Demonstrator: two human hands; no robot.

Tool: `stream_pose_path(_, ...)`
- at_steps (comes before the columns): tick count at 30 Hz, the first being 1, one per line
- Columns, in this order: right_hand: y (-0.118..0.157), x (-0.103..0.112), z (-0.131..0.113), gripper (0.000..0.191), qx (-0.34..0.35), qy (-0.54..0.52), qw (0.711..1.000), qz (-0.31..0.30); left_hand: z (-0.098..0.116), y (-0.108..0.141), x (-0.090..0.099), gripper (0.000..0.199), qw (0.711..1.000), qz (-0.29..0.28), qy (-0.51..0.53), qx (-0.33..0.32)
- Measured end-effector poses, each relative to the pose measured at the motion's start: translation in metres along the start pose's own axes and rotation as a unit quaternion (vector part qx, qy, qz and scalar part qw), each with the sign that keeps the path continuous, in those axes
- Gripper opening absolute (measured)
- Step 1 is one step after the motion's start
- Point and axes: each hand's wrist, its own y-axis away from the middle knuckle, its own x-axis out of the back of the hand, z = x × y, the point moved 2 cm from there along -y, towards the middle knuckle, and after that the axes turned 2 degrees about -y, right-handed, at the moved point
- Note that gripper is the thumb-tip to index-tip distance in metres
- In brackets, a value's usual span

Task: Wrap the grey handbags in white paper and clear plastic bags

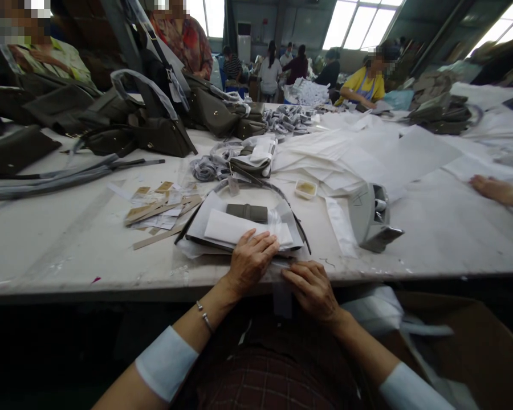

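A dark olive handbag [300, 228] with a long strap lies at the table's front edge, partly covered by white wrapping sheets. On top of it rest a folded white paper packet [226, 228] and a small olive flap piece [248, 213]. My left hand [252, 262] lies on the packet's front edge, fingers stretched out and holding nothing. Close by on the right, my right hand [312, 287] has its fingers bent together at the table edge. They grip a translucent strip [282, 299] that hangs over the edge; its upper end is partly hidden.
A grey tape dispenser [371, 219] and a small plastic tub [305, 189] stand to the right. Paper tags and strips [162, 208] lie left. Olive bags [162, 134], wrapped straps [207, 168] and white sheets [337, 151] spread behind. A co-worker's hand [491, 189] rests far right.
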Motion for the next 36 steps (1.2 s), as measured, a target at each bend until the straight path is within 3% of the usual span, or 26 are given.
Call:
stream_pose_path(10, -0.026, 0.014, -0.023, 0.025, -0.009, -0.102, 0.990, 0.102, 0.001, 0.003, -0.003, 0.022, 1.000, -0.006, -0.003, 0.011)
stream_pose_path(15, -0.035, 0.015, -0.023, 0.027, -0.071, -0.245, 0.965, 0.065, 0.002, 0.003, -0.005, 0.021, 1.000, 0.002, -0.010, 0.022)
stream_pose_path(20, -0.034, 0.021, -0.030, 0.012, -0.200, -0.291, 0.935, 0.026, 0.004, 0.002, -0.007, 0.021, 0.999, 0.003, -0.016, 0.029)
stream_pose_path(24, -0.044, 0.028, -0.030, 0.018, -0.260, -0.312, 0.914, 0.010, 0.005, 0.003, -0.007, 0.023, 0.999, 0.011, -0.015, 0.036)
stream_pose_path(28, -0.077, 0.036, -0.012, 0.020, -0.264, -0.313, 0.912, -0.014, 0.006, 0.002, -0.003, 0.023, 0.999, 0.018, 0.008, 0.050)
stream_pose_path(31, -0.108, 0.035, 0.012, 0.022, -0.256, -0.247, 0.934, -0.031, 0.009, -0.002, 0.005, 0.019, 0.996, 0.003, 0.036, 0.082)
stream_pose_path(36, -0.140, 0.011, 0.054, 0.018, -0.193, -0.146, 0.968, -0.065, 0.012, -0.012, 0.012, 0.015, 0.984, -0.014, 0.090, 0.152)
